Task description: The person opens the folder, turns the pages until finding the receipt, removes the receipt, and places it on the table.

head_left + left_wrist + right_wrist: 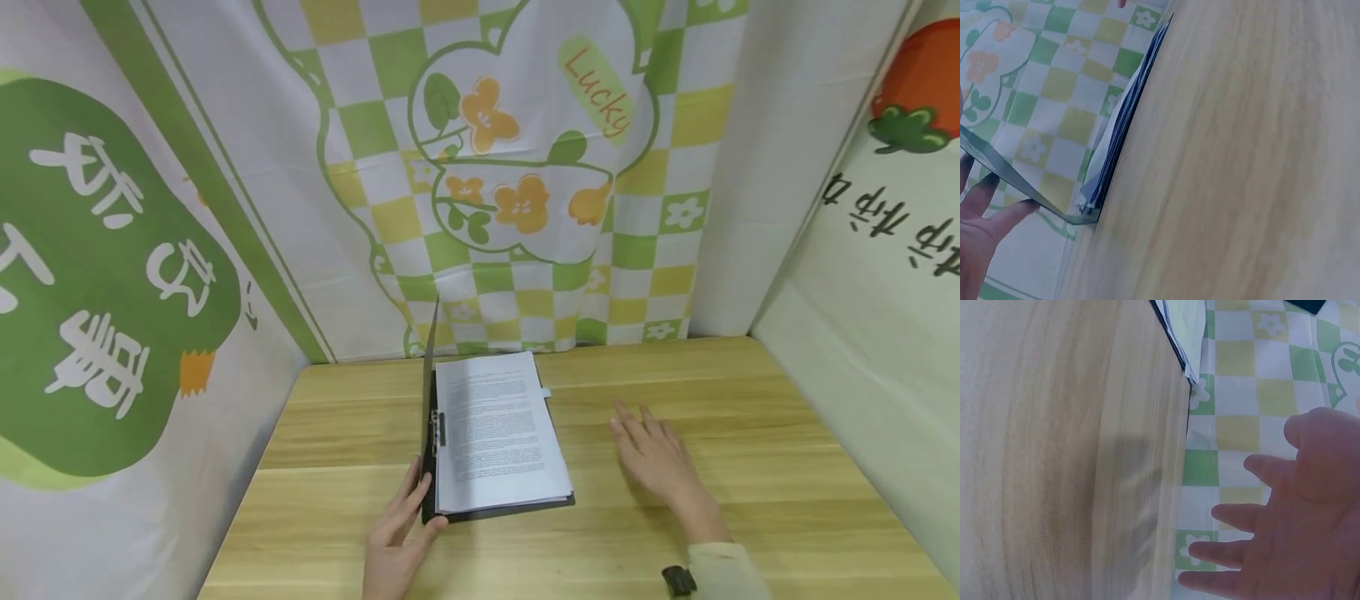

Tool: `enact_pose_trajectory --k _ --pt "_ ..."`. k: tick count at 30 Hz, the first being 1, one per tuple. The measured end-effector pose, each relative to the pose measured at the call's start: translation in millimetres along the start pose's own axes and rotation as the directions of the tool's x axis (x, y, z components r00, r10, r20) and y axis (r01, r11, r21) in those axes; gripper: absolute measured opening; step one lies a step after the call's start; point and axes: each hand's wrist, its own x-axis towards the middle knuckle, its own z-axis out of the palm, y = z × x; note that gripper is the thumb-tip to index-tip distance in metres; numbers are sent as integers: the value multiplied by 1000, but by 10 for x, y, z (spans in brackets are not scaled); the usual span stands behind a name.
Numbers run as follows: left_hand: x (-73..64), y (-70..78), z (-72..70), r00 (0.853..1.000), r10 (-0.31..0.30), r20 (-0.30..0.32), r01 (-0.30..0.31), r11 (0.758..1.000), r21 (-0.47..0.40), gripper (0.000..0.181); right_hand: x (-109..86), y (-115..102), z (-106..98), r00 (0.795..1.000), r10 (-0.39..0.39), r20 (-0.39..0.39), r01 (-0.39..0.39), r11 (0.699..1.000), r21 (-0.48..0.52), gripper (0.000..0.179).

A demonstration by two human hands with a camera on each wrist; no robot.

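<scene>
A black clip folder (pixel 498 510) lies on the wooden table with its front cover (pixel 429 375) standing nearly upright at the left. A metal clip (pixel 439 429) at the spine holds a stack of printed paper sheets (pixel 495 433). My left hand (pixel 393 533) is at the folder's lower left corner; in the left wrist view its spread fingers (pixel 1010 215) touch the outer side of the raised cover. To the right of the folder, apart from it, my right hand (pixel 656 458) is held with fingers extended and nothing in it. The right wrist view shows its shadow on the table.
The wooden table (pixel 322 500) reaches back to a checked green and yellow curtain (pixel 517 308). Printed fabric walls stand at the left (pixel 217 400) and right (pixel 847 333). A small pale blue tab (pixel 546 392) sticks out from the folder's right edge.
</scene>
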Motion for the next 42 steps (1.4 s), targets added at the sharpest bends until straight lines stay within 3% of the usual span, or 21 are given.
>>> enact_pose_trajectory --k 5,11,17,20,23,26,31,39,42 --pt "1 10 -104 999 -27 -28 27 999 26 64 7 27 -52 1000 1 -1 -1 1000 -1 72" --pt "-36 -8 -224 997 37 -64 -37 999 0 65 -13 18 -103 1000 16 19 -16 999 30 73" --pt "-72 -15 -319 994 55 -95 -53 998 27 68 -14 91 -93 1000 2 18 -3 999 45 72" --pt "-89 21 -363 992 25 -122 -19 999 48 70 -11 137 -101 1000 -9 22 8 999 47 71" --pt "-108 80 -401 983 -35 -181 55 992 110 70 -21 173 -130 999 -11 32 9 999 53 70" --pt "-132 136 -441 962 -92 -256 147 968 202 69 -35 185 -162 999 -7 39 5 998 64 71" --pt "-139 185 -533 925 -170 -340 281 908 312 65 -37 167 -182 1000 4 31 -5 999 48 73" --pt "-159 215 -779 880 -252 -401 430 783 450 58 -21 113 -166 1000 -2 -13 2 1000 -9 74" --pt "-181 207 -859 870 -282 -405 463 749 474 57 -14 89 -177 999 -10 -32 10 1000 -24 74"
